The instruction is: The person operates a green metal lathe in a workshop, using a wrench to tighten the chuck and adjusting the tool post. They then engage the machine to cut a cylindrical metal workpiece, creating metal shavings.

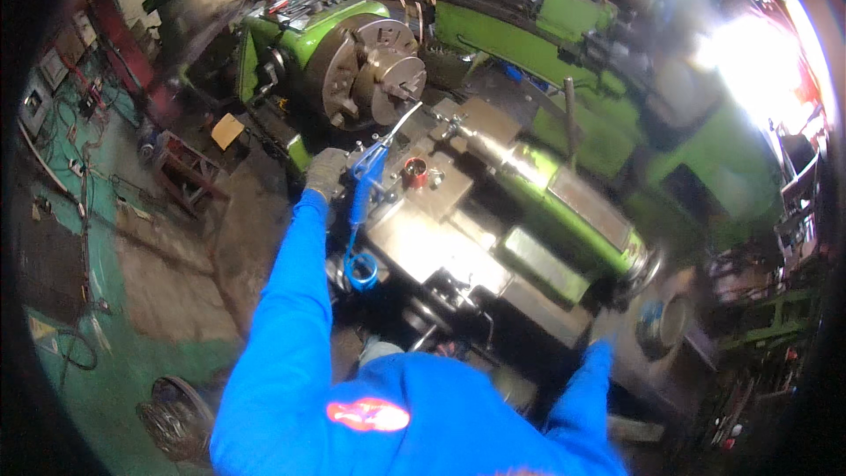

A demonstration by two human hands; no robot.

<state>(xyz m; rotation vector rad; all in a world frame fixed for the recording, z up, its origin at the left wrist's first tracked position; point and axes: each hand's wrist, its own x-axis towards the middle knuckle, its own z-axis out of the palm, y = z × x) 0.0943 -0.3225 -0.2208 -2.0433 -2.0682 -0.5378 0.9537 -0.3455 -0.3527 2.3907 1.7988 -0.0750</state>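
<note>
My left hand (327,173), in a grey glove, reaches forward to the near side of a green metal lathe. It looks curled over something beside the carriage, but what lies under the fingers is hidden. Just right of it rests a blue air blow gun (365,178) with a thin metal nozzle and a coiled blue hose (359,271). Beyond is the chuck (348,70), with a round metal workpiece (392,84) in it. My right hand (604,326), gloved and blurred, is low by the tailstock (573,203) end; its fingers cannot be made out.
A red ring-shaped part (415,173) sits on the carriage. Tools (298,5) lie on the green headstock (339,9). The handwheel (648,269) juts out at the tailstock's end. At left are a reddish metal stand (189,172) and a bin of metal scraps (176,419).
</note>
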